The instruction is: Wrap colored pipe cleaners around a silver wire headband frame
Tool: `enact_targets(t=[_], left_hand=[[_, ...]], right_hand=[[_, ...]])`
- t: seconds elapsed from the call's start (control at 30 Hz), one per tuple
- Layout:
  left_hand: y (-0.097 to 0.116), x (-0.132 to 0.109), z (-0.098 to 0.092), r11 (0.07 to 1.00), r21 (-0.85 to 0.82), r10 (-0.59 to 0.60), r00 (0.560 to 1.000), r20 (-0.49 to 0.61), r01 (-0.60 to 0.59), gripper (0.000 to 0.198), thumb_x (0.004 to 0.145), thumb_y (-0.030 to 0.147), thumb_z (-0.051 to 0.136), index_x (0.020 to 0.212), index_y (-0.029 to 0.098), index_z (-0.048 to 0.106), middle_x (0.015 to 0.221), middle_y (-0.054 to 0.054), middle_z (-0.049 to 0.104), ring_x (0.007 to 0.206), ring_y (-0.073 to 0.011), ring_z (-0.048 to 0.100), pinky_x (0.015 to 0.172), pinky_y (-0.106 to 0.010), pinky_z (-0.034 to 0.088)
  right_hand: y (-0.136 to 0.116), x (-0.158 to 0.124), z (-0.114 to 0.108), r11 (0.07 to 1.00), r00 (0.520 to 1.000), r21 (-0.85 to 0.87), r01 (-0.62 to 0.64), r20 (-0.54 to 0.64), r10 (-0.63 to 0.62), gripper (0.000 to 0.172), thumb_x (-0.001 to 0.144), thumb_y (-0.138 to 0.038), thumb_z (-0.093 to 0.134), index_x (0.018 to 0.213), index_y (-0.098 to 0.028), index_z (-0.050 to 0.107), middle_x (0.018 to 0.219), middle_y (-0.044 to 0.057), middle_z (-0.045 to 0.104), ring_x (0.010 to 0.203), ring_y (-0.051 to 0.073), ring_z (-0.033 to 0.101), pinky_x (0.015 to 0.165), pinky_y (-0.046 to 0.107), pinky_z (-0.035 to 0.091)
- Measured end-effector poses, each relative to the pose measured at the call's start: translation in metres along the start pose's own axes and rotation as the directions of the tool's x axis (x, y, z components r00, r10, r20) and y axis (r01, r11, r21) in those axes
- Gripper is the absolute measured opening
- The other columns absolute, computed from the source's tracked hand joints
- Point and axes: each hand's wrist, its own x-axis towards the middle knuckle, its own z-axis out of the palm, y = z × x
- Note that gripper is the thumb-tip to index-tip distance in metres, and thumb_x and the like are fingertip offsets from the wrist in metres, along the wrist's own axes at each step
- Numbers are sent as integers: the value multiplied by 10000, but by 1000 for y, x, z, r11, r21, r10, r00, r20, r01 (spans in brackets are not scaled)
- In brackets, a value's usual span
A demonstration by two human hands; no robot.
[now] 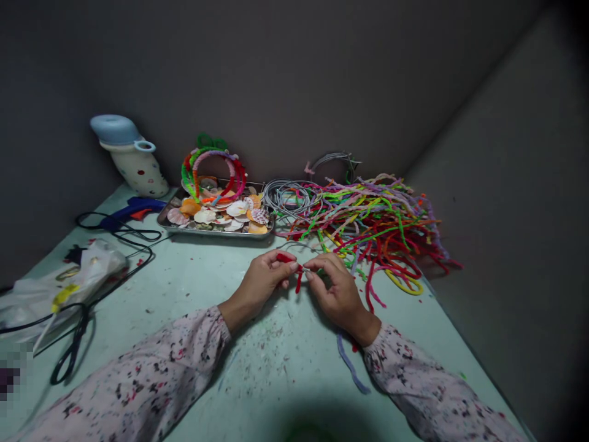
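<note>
Pipe cleaner [298, 276], red, being pinched by both hands at frame centre, just above the table [276, 368].

The left hand [264, 279] is gripping its upper end between thumb and fingers, and the right hand [335, 288] is pinching it just beside, with a short red tail hanging down between them. A thin grey wire [299, 247] is arching just above the fingertips. A purple strand [350, 365] is lying under the right wrist. A bright pile [372, 227] of pipe cleaners is spreading to the upper right, with grey coils [288, 196] beside it. Left of those, a tray [216, 232] is holding shells [230, 212] and wrapped hoops [214, 169]. A glue gun [131, 210], a bag [69, 276] and scissors [71, 353] are lying at far left.
</note>
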Motion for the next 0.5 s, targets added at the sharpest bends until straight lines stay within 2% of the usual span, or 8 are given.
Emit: enact_targets(t=[0.13, 0.2, 0.5], left_hand=[[0, 0, 1, 999, -47, 14, 999, 34, -12, 277, 790, 386, 679, 887, 133, 619, 701, -7, 626, 481, -54, 457, 451, -194, 281], [1, -1, 2, 999, -26, 26, 999, 35, -25, 272, 784, 379, 685, 882, 131, 631, 746, -17, 638, 502, -56, 466, 469, -201, 298], [6, -4, 4, 990, 125, 64, 998, 15, -65, 229, 785, 365, 679, 829, 143, 643, 649, 30, 535, 548, -77, 410, 528, -227, 310]], right_hand=[[1, -1, 3, 998, 999, -41, 45, -8, -45, 256, 813, -110, 593, 1040, -224, 563, 963, 57, 602, 939, 228, 536, 854, 411, 436], [3, -1, 4, 998, 999, -58, 40, -22, -41, 225, 814, -122, 603, 1013, -220, 567, 941, 53, 607, 915, 224, 542, 840, 405, 440], [6, -1, 3, 997, 999, -71, 14, -39, -17, 124, 847, -186, 612, 962, -221, 583, 888, 37, 617, 865, 211, 551, 805, 386, 438]])
